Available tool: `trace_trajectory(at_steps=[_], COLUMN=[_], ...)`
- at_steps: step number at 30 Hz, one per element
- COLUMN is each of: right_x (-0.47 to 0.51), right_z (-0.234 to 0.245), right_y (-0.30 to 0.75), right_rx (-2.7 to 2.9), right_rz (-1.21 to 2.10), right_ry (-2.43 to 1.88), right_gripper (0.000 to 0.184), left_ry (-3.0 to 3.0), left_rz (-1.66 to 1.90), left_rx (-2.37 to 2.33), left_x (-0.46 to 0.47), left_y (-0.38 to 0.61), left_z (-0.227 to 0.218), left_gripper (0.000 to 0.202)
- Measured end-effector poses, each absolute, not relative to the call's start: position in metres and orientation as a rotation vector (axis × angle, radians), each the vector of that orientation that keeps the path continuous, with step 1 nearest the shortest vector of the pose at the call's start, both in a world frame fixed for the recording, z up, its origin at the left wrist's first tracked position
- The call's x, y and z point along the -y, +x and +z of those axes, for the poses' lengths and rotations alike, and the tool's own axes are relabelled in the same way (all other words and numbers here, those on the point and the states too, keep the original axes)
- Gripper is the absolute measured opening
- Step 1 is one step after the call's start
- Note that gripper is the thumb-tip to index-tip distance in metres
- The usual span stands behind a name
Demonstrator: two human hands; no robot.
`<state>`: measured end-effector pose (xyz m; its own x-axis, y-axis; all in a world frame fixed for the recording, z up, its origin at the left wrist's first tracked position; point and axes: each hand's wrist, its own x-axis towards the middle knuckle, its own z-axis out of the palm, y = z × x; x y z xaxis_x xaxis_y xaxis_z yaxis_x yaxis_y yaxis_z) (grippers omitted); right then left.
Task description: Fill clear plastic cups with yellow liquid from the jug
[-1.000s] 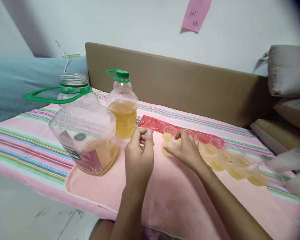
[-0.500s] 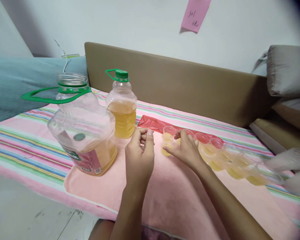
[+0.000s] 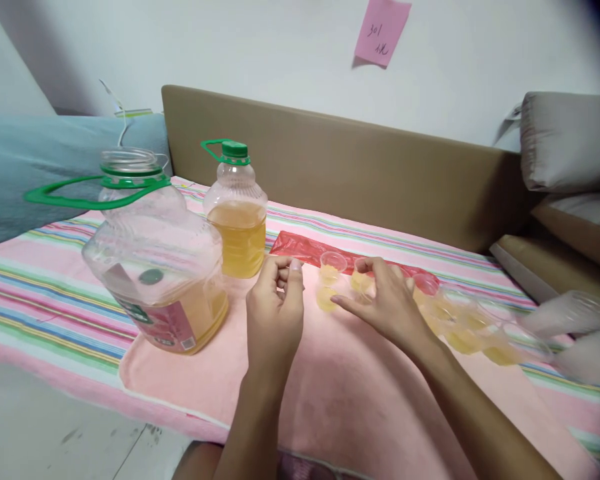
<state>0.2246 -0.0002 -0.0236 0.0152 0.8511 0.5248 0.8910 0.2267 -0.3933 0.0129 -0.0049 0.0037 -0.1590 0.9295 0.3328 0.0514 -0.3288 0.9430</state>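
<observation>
My left hand [image 3: 275,308] hovers over the pink towel [image 3: 260,393] with its fingers curled, and I see nothing in it. My right hand [image 3: 385,301] reaches among several small clear cups [image 3: 455,327] of yellow liquid; thumb and forefinger close around one cup [image 3: 361,280]. Two more small cups [image 3: 329,280] stand just left of that hand. A big open jug [image 3: 155,267] with a green handle and a little yellow liquid stands at the left. Behind it is a smaller capped bottle [image 3: 236,213], half full.
A red plastic sheet [image 3: 305,248] lies behind the cups. The striped cloth [image 3: 40,280] covers a low surface with a brown padded backboard [image 3: 360,167] behind. Clear plastic bags [image 3: 575,327] lie at the right, a grey cushion [image 3: 570,140] above them. Bare floor [image 3: 45,427] shows lower left.
The view has shifted slightly, so everything sits a little further left. My right hand has moved right and closed its thumb and forefinger on a cup. My left hand has barely moved.
</observation>
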Motion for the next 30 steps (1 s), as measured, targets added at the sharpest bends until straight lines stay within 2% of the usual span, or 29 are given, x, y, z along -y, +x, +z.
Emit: trace_trajectory(at_steps=[6,13,17,21,24,26,30], right_x=[0.068,0.144,0.179,0.206,0.214,0.210,0.189], right_z=[0.009,-0.011,-0.029,-0.037,-0.046,-0.055,-0.079], right_y=[0.271,0.371,0.431,0.477,0.499,0.510,0.534], right_rx=[1.741,1.171,0.860,0.582,0.464,0.414,0.403], right_rz=[-0.299,-0.600,-0.768,-0.751,-0.716,-0.638,-0.444], right_ry=[-1.467,-1.719,-1.713,-1.670,-1.726,-1.793,-1.848], right_gripper=[0.043,0.048,0.045,0.046,0.042,0.048,0.086], left_ry=[1.447,1.626,1.725,1.651,1.808,1.968,2.173], left_rz=[1.580,1.643,1.659,1.661,1.461,1.237,0.903], left_rx=[-1.193,-1.194,-1.237,-1.152,-0.960,-0.781,-0.557], left_x=[0.001,0.008,0.016,0.024,0.041,0.057,0.081], left_y=[0.011,0.018,0.025,0.050,0.077,0.094,0.111], left_z=[0.001,0.006,0.007,-0.002,-0.016,-0.026,-0.044], left_gripper=[0.018,0.044,0.049,0.052,0.048,0.043,0.026])
